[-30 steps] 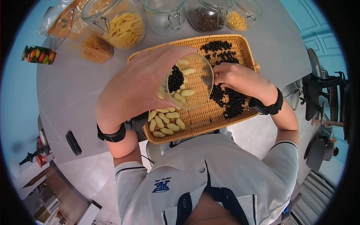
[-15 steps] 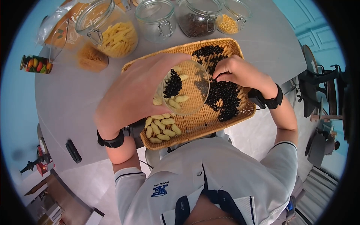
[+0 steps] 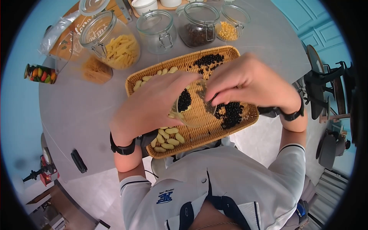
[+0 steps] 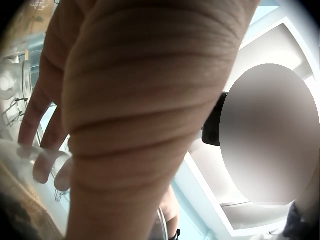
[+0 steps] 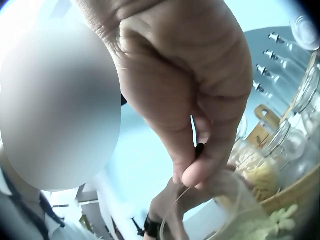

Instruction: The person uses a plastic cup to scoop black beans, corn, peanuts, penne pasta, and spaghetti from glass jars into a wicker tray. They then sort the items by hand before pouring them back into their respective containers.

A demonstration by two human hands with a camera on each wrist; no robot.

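Observation:
My left hand (image 3: 153,99) grips a clear round container (image 3: 197,117) from its left side, holding it tilted over a wicker basket (image 3: 207,143). Small black beans (image 3: 184,100) lie inside the container. At its right rim, my right hand (image 3: 245,82) pinches black beans between thumb and fingertips; a dark bean (image 5: 200,149) shows between them in the right wrist view. More black beans (image 3: 232,115) are spread over the basket's right side, and peanuts in shells (image 3: 168,140) lie at its left. My left fingers (image 4: 45,165) wrap the container in the left wrist view.
Behind the basket stand clip-top glass jars: one with pasta tubes (image 3: 122,50), an empty one (image 3: 155,34), one with dark contents (image 3: 197,32) and one with yellow kernels (image 3: 228,31). A small jar of colourful contents (image 3: 40,73) and a black object (image 3: 79,161) are at the left.
My right hand has lifted from the black beans in the basket and moved left to the container's rim, with beans pinched in its fingers. My left hand keeps its grip on the container.

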